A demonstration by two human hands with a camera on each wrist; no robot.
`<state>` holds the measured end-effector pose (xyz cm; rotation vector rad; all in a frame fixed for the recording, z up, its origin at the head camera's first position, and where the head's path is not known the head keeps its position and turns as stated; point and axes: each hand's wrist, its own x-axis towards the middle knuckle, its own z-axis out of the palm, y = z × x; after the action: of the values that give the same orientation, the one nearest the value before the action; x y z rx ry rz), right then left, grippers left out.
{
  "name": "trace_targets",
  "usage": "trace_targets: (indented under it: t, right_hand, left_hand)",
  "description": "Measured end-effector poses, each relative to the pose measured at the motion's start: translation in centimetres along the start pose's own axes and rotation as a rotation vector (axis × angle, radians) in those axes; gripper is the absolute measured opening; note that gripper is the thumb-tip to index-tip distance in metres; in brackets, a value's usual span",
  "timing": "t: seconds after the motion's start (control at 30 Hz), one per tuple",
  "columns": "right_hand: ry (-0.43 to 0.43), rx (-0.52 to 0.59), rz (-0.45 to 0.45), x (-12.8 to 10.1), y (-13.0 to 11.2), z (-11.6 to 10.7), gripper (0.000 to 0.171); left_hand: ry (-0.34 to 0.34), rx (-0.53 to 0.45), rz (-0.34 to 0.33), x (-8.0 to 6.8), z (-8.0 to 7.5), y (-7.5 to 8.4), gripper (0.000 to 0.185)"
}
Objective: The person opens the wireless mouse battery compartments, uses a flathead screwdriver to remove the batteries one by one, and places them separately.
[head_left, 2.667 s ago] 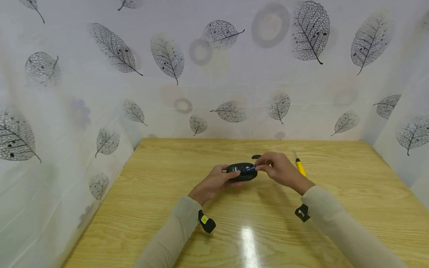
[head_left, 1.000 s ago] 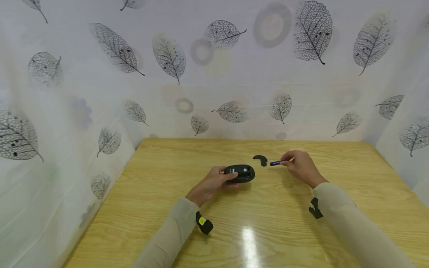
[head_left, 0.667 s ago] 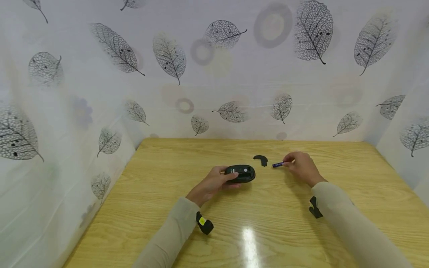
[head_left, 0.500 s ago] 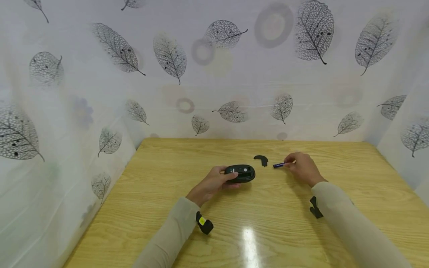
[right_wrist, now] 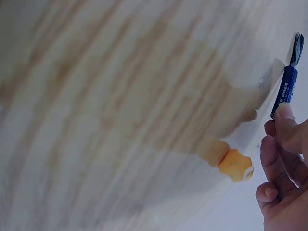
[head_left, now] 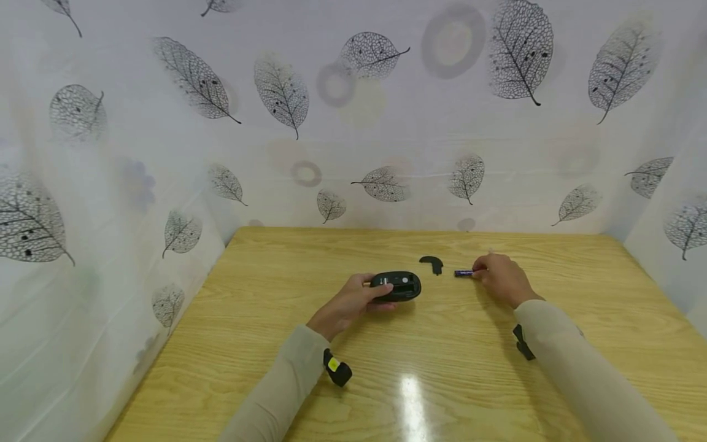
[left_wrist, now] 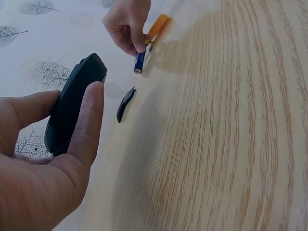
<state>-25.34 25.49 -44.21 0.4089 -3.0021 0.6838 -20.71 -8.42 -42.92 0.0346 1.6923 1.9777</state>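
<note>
My left hand (head_left: 349,302) curls around a black computer mouse (head_left: 396,286), a smooth oval shell of matte plastic turned bottom up, with my thumb (left_wrist: 85,126) lying along one side and my fingers cupped along the other. It sits near the middle of the table (head_left: 265,344), a pale wood top with long wavy grain and a glossy finish that throws back a bright glare close to me.

My right hand (head_left: 501,279) rests on the table to the right of the mouse, well apart from my left. Its fingers are bent, and the fingertips (right_wrist: 285,114) press on one end of a small blue battery (head_left: 463,272), a slim metal-capped cylinder lying flat on the wood and pointing back towards the mouse. Whether I pinch it from both sides or only press it from above, I cannot quite tell; the wrist view is blurred there.

Between the mouse and the battery lies the battery cover (head_left: 432,264), a thin curved piece of black plastic, flat on the table and touching neither. Right beside my right hand, on its far side, lies a screwdriver (left_wrist: 156,29) with a round orange-yellow handle.

The walls around the table are hung with a white cloth (head_left: 386,123) printed with grey skeleton leaves.
</note>
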Motion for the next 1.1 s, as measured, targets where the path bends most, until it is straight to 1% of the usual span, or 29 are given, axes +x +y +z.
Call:
trace_targets:
  t: [0.3, 0.5, 0.7, 1.1]
  right_hand:
    - [0.003, -0.037, -0.019, 0.16, 0.33, 0.5, 0.011]
    - [0.017, -0.042, -0.034, 0.14, 0.42, 0.54, 0.009]
    - [0.008, -0.034, -0.01, 0.04, 0.57, 0.52, 0.011]
    - [0.007, 0.006, -0.009, -0.49, 0.44, 0.48, 0.014]
  left_hand:
    - [0.004, 0.0, 0.006, 0.13, -0.01, 0.02, 0.06]
    - [-0.003, -0.015, 0.011, 0.14, 0.0, 0.19, 0.059]
    - [-0.011, -0.018, 0.013, 0.1, -0.05, 0.25, 0.059]
    - [-0.011, -0.016, 0.007, 0.03, -0.1, 0.17, 0.058]
